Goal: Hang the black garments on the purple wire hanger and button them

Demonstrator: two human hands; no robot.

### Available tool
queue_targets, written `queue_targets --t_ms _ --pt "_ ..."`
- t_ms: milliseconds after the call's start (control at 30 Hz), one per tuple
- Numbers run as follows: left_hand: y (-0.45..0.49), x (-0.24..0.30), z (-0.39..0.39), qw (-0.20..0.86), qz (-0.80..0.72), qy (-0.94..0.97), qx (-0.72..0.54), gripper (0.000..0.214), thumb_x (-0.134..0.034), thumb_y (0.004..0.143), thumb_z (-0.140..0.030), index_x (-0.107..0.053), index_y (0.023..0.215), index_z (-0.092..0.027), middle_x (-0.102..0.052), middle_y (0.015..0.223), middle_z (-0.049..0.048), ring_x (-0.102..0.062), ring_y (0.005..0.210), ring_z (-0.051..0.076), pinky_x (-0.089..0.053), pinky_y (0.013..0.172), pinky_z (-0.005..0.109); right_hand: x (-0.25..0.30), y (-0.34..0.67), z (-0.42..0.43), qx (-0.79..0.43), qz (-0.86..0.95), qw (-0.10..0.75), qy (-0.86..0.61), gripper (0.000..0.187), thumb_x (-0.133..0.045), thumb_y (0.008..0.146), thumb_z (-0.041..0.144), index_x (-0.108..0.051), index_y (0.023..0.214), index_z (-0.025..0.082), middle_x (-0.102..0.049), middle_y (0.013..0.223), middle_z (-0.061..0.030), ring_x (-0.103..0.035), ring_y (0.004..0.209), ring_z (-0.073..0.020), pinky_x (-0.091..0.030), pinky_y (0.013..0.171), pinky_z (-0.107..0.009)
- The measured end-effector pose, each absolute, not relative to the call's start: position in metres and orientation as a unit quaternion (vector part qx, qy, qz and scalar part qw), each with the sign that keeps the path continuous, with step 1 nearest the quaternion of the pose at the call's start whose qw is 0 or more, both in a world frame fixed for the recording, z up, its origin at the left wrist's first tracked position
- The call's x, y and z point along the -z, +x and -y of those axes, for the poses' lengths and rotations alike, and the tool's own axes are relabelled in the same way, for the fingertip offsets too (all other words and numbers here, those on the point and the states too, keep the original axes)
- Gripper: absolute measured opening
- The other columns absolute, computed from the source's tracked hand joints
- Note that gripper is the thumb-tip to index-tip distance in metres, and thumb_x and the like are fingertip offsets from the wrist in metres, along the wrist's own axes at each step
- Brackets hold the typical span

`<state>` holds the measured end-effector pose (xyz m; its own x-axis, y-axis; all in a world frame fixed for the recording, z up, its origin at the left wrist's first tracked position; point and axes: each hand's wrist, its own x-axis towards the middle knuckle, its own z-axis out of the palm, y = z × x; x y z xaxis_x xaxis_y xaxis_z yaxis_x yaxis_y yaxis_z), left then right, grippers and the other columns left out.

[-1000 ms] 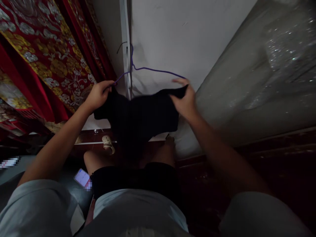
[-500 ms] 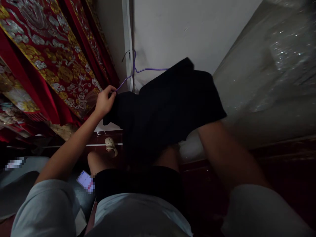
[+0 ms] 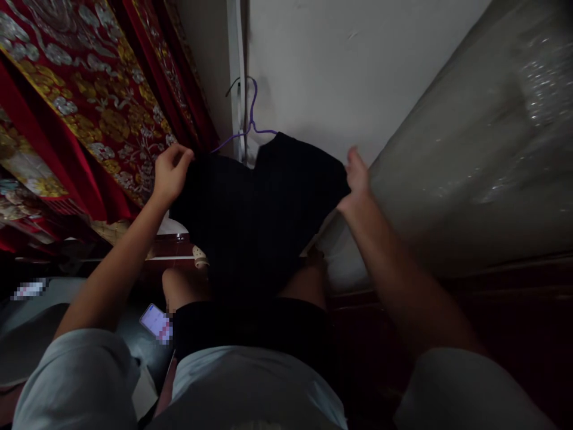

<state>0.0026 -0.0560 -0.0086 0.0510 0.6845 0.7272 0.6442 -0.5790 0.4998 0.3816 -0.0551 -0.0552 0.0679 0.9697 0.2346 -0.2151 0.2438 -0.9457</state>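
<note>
A black shirt (image 3: 259,209) hangs spread in front of me on a purple clothes hanger (image 3: 252,113), whose hook rests at a pale upright pole. The hanger's left arm shows at the neckline; the rest of it is covered by the cloth. At the shirt's left shoulder, my left hand (image 3: 171,172) is closed, thumb and fingers pinching the edge. My right hand (image 3: 357,179) lies against the right shoulder edge, its fingers stretched upward and apart from the thumb, slightly blurred. The shirt's lower part drapes down between my knees and merges with the dark there.
Red embroidered cloth (image 3: 111,113) hangs at the left. A large plastic-wrapped item (image 3: 447,173) leans at the right by the white wall (image 3: 340,71). Below left are a lit phone (image 3: 156,322), a grey stool (image 3: 40,322) and a beige clog (image 3: 199,257).
The shirt's right side has come down onto the hanger's right arm, covering it. My right hand has emerged from under the cloth. My left hand has shifted slightly left.
</note>
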Motion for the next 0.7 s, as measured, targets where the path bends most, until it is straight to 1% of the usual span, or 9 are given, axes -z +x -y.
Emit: queue_targets --t_ms 67,167,267,367,467,533,600,667,700 --pt "0.007 0.010 0.060 0.003 -0.459 0.740 -0.492 0.034 -0.062 0.096 -0.053 -0.069 0.102 -0.020 -0.076 0.101 0.0070 -0.070 0.111 0.026 -0.054 0.105 0.041 0.055 0.385 0.055 -0.498 0.469 0.618 -0.387 0.047 -0.063 0.088 0.066 -0.072 0.089 0.020 -0.075 0.099 -0.0116 -0.067 0.113 -0.0299 -0.058 0.094 -0.044" --pt "0.023 -0.003 0.066 -0.011 -0.437 0.782 -0.443 0.035 -0.062 0.096 -0.048 -0.068 0.118 -0.021 -0.073 0.123 0.0089 -0.065 0.124 0.027 -0.049 0.113 0.045 0.047 0.382 0.060 -0.468 0.465 0.648 -0.382 0.037 -0.083 0.071 0.053 -0.066 0.070 0.020 -0.074 0.080 -0.0100 -0.069 0.109 -0.0325 -0.057 0.094 -0.047" --pt "0.046 -0.024 0.077 -0.005 -0.405 0.821 -0.402 0.039 -0.056 0.100 -0.049 -0.063 0.130 -0.026 -0.066 0.138 0.0084 -0.055 0.139 0.029 -0.046 0.116 0.049 0.034 0.374 0.069 -0.416 0.454 0.706 -0.350 0.031 -0.080 0.074 0.045 -0.061 0.066 0.021 -0.069 0.071 -0.0076 -0.069 0.109 -0.0317 -0.058 0.093 -0.047" --pt "0.070 -0.040 0.094 0.019 -0.395 0.825 -0.403 0.041 -0.052 0.102 -0.053 -0.058 0.136 -0.030 -0.062 0.143 0.0061 -0.047 0.147 0.031 -0.050 0.112 0.050 0.020 0.368 0.087 -0.381 0.425 0.751 -0.331 0.024 -0.074 0.079 0.041 -0.062 0.070 0.022 -0.066 0.072 -0.0055 -0.068 0.109 -0.0291 -0.059 0.092 -0.044" --pt "0.087 -0.049 0.112 0.145 -0.411 0.772 -0.463 0.037 -0.039 0.108 -0.046 -0.051 0.139 -0.029 -0.062 0.143 0.0045 -0.053 0.142 0.027 -0.051 0.112 0.049 0.011 0.357 0.122 -0.345 0.463 0.753 -0.317 0.026 -0.072 0.082 0.046 -0.063 0.074 0.023 -0.062 0.075 -0.0032 -0.068 0.102 -0.0271 -0.059 0.088 -0.042" --pt "0.088 -0.052 0.121 0.298 -0.403 0.715 -0.488 0.039 -0.023 0.112 -0.039 -0.051 0.134 -0.022 -0.064 0.139 0.0066 -0.059 0.136 0.023 -0.050 0.114 0.047 0.009 0.344 0.151 -0.338 0.569 0.679 -0.318 0.027 -0.075 0.081 0.048 -0.066 0.077 0.023 -0.063 0.078 -0.0013 -0.068 0.096 -0.0247 -0.058 0.087 -0.039" --pt "0.080 -0.054 0.130 0.424 -0.389 0.678 -0.457 0.046 -0.014 0.111 -0.035 -0.055 0.124 -0.016 -0.068 0.131 0.0104 -0.065 0.129 0.022 -0.051 0.112 0.045 0.011 0.328 0.177 -0.374 0.729 0.495 -0.290 0.023 -0.080 0.079 0.045 -0.071 0.084 0.025 -0.068 0.082 0.0003 -0.069 0.090 -0.0219 -0.057 0.083 -0.036" --pt "0.065 -0.053 0.141 0.480 -0.404 0.672 -0.394 0.045 -0.021 0.110 -0.036 -0.060 0.114 -0.014 -0.072 0.118 0.0126 -0.073 0.110 0.021 -0.058 0.101 0.042 0.017 0.313 0.193 -0.425 0.834 0.268 -0.229 0.019 -0.080 0.080 0.041 -0.075 0.089 0.025 -0.073 0.082 0.0005 -0.070 0.080 -0.0195 -0.056 0.077 -0.033" --pt "0.056 -0.051 0.147 0.484 -0.425 0.674 -0.363 0.041 -0.029 0.108 -0.037 -0.063 0.111 -0.014 -0.073 0.109 0.0122 -0.075 0.095 0.020 -0.062 0.089 0.039 0.021 0.308 0.195 -0.437 0.856 0.187 -0.205 0.017 -0.078 0.082 0.040 -0.077 0.091 0.025 -0.074 0.082 -0.0001 -0.070 0.076 -0.0188 -0.056 0.075 -0.032"
